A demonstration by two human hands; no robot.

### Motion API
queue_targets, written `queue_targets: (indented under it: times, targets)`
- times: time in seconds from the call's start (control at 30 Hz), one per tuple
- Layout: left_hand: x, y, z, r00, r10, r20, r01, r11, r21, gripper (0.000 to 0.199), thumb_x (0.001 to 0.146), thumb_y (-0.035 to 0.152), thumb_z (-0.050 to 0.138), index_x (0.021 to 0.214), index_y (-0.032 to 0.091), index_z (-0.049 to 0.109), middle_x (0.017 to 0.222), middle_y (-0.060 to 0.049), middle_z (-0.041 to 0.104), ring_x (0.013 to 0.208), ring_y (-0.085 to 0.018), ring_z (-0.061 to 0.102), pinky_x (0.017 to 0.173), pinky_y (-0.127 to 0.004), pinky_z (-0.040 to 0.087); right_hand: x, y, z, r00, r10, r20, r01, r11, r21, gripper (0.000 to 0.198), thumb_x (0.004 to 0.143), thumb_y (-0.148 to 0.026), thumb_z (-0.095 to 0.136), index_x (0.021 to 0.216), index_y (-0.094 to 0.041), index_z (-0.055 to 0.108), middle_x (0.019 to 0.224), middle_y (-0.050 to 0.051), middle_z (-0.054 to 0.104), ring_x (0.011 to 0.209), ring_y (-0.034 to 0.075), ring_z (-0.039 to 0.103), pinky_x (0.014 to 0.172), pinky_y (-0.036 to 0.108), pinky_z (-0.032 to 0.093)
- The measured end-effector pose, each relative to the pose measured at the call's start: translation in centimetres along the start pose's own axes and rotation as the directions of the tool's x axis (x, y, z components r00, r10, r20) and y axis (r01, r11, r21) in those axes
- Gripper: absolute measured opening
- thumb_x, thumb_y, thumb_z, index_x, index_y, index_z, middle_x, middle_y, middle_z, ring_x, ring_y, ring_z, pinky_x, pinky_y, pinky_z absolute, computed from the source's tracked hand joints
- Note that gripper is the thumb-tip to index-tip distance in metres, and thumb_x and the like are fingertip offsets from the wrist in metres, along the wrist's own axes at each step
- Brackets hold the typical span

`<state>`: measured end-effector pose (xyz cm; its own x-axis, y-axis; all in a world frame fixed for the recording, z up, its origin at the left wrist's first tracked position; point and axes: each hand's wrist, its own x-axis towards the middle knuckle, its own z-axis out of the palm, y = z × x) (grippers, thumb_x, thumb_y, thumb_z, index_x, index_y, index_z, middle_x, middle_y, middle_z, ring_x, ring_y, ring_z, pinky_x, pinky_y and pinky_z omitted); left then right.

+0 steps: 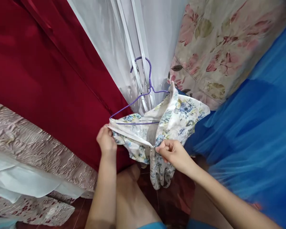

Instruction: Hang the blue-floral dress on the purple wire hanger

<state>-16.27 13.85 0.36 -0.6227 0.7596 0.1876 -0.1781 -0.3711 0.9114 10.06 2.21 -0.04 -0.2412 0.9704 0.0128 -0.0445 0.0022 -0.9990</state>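
Note:
A white garment with blue and yellow flowers (178, 124) hangs partly over a purple wire hanger (140, 96). The hanger's hook points up, in front of white hanging fabric with pale strips. My left hand (106, 140) pinches the garment's edge near the hanger's left corner. Lower down, at the middle of the open front, my right hand (170, 150) grips the other edge with curled fingers. The neckline lies spread between both hands, and the hanger's bottom bar shows inside it. The garment's lower part dangles below my right hand.
Dark red cloth (57, 73) hangs at the left, with textured beige fabric (35, 143) below it. White fabric (162, 38) hangs behind the hanger. To the right are a pink floral cloth (219, 54) and blue tulle (250, 136). Dark red floor tiles (173, 203) show below.

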Motion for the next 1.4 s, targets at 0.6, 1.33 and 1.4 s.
queue_targets:
  times: [0.6,1.33,1.4]
  targets:
    - [-17.5,2.4,5.5,0.555,0.061,0.830,-0.174,0.984,0.044,0.017,0.101,0.027,0.052,0.092,0.019,0.064,0.099,-0.004,0.059,0.094,-0.016,0.057,0.085,-0.025,0.044,-0.6,9.0,-8.4,0.950,-0.029,-0.310,-0.196,0.718,-0.667,0.022,0.075,-0.021,0.063,0.057,-0.021,0.050,0.056,0.000,0.055,0.056,0.016,0.049,0.058,0.028,0.029]
    - [-17.6,-3.3,-5.5,0.129,-0.522,0.843,0.166,0.850,0.500,0.046,0.085,0.055,0.067,0.110,0.017,0.072,0.102,-0.008,0.072,0.100,-0.029,0.066,0.087,-0.037,0.054,-4.3,-2.0,-7.5,0.984,-0.035,0.173,0.076,0.969,-0.236,0.005,0.091,-0.024,0.064,0.093,-0.020,0.064,0.081,0.000,0.064,0.068,0.013,0.055,0.060,0.023,0.040]
    - [-15.9,-2.5,-6.6,0.311,-0.507,0.804,0.016,0.849,0.529,0.034,0.087,0.052,0.065,0.099,0.022,0.076,0.097,-0.007,0.073,0.097,-0.029,0.066,0.083,-0.035,0.055,-4.1,-2.8,-8.3,0.975,-0.157,0.155,0.208,0.890,-0.406,0.011,0.090,-0.018,0.061,0.098,-0.021,0.068,0.091,0.002,0.070,0.078,0.017,0.061,0.068,0.025,0.045]
